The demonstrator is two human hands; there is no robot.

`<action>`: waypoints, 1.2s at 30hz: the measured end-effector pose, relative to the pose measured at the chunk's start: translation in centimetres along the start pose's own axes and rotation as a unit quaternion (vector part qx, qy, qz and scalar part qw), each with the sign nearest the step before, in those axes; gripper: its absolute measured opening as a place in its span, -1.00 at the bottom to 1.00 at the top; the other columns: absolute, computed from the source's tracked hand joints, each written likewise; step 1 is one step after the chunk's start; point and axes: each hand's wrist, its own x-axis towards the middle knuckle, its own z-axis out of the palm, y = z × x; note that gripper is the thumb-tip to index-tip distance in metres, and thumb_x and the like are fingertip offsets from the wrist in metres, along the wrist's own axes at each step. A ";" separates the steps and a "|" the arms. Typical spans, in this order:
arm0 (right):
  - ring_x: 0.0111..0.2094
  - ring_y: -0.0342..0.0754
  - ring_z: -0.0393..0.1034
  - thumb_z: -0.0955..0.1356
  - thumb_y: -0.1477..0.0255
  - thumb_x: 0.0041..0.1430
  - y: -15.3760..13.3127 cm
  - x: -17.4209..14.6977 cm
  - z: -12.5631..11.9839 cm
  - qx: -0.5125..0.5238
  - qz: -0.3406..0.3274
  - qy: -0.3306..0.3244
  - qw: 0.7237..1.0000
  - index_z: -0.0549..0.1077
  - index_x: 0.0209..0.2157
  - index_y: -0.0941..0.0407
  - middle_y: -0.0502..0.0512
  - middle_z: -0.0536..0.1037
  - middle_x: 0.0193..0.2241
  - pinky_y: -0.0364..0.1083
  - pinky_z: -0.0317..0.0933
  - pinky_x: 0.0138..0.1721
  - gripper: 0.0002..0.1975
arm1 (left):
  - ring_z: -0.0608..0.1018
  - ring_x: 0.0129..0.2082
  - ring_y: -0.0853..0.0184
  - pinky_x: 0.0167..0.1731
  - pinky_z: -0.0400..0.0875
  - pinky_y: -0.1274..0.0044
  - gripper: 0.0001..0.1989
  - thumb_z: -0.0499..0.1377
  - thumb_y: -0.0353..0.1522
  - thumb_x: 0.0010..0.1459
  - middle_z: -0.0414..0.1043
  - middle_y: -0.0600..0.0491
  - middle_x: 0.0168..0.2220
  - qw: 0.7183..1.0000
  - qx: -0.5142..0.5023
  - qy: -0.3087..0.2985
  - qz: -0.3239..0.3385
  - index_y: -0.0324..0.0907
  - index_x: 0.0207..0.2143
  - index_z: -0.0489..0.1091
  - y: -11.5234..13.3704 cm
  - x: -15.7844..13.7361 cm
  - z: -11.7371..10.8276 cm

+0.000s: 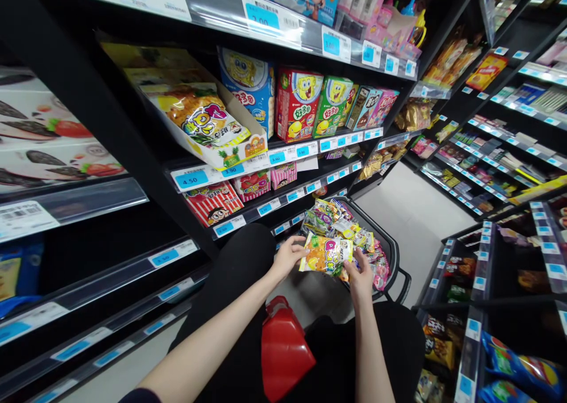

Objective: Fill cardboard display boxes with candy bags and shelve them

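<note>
Between my two hands is a yellow and white candy packet (325,254) with orange fruit pieces printed on it. My left hand (289,255) pinches its left end, and my right hand (359,271) grips its right end. Beneath and beyond the packet, a black basket (396,255) holds many colourful snack packets (339,214) in a heap. Up on the shelf at the left, an open display carton (241,153) contains similar yellow and white packets (208,116).
SpongeBob boxes (299,104) stand on the shelf right of the carton. Striped red boxes (214,204) sit one level lower. A red plastic object (283,353) is between my knees. Shelves with snack bags (518,361) line the right side, and pale floor (401,199) runs between.
</note>
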 end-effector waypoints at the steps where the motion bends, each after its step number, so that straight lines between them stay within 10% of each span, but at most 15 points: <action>1: -0.21 -0.05 0.48 0.45 0.41 0.07 0.3 0.0 0.0 0.000 0.019 -0.013 1.000 0.44 -0.09 0.16 0.08 0.56 -0.16 0.01 0.36 -0.16 -0.65 | 0.49 -0.63 0.37 -0.61 0.26 0.62 -0.52 0.40 -0.30 -0.26 0.49 0.13 -0.59 1.000 -0.008 0.000 -0.005 -0.26 -0.23 0.41 -0.1 0.0 0.0; 8: -0.41 -0.16 0.46 0.36 0.38 0.23 1.2 0.1 -0.6 -0.018 0.090 -0.084 0.992 0.45 -0.27 0.20 0.00 0.53 -0.37 -0.10 0.39 -0.36 -0.84 | 0.58 -0.49 0.24 -0.42 0.41 0.48 -0.62 0.41 -0.25 -0.23 0.54 -0.01 -0.53 0.999 -0.032 -0.016 -0.028 -0.29 -0.37 0.48 -0.7 0.3 0.2; 15: -0.40 -0.16 0.44 0.37 0.39 0.22 0.9 0.6 -1.0 -0.055 0.010 -0.063 0.996 0.44 -0.34 0.20 -0.03 0.51 -0.39 -0.10 0.37 -0.34 -0.85 | 0.50 -0.46 0.39 -0.40 0.41 0.52 -0.82 0.27 -0.33 0.09 0.44 0.13 -0.49 1.000 -0.019 -0.005 -0.024 -0.27 -0.46 0.39 -0.6 0.5 0.3; 26: -0.22 -0.07 0.47 0.40 0.35 0.17 -0.7 -0.3 -0.6 -0.072 -0.079 -0.104 0.989 0.47 -0.40 0.19 0.03 0.57 -0.31 0.04 0.32 -0.10 -0.82 | 0.61 -0.35 0.27 -0.23 0.51 0.44 -0.93 0.21 -0.45 0.05 0.51 -0.05 -0.41 0.984 -0.122 -0.020 -0.127 -0.24 -0.46 0.35 0.5 -0.3 0.4; 36: -0.22 -0.04 0.48 0.49 0.38 -0.01 -0.4 -0.5 0.4 -0.039 -0.037 -0.088 0.995 0.47 -0.20 0.15 0.05 0.57 -0.24 0.02 0.34 -0.15 -0.69 | 0.57 -0.51 0.31 -0.47 0.48 0.50 -0.53 0.43 -0.46 -0.25 0.51 0.06 -0.46 0.987 -0.130 0.014 -0.094 -0.20 -0.27 0.30 -0.1 -0.3 0.5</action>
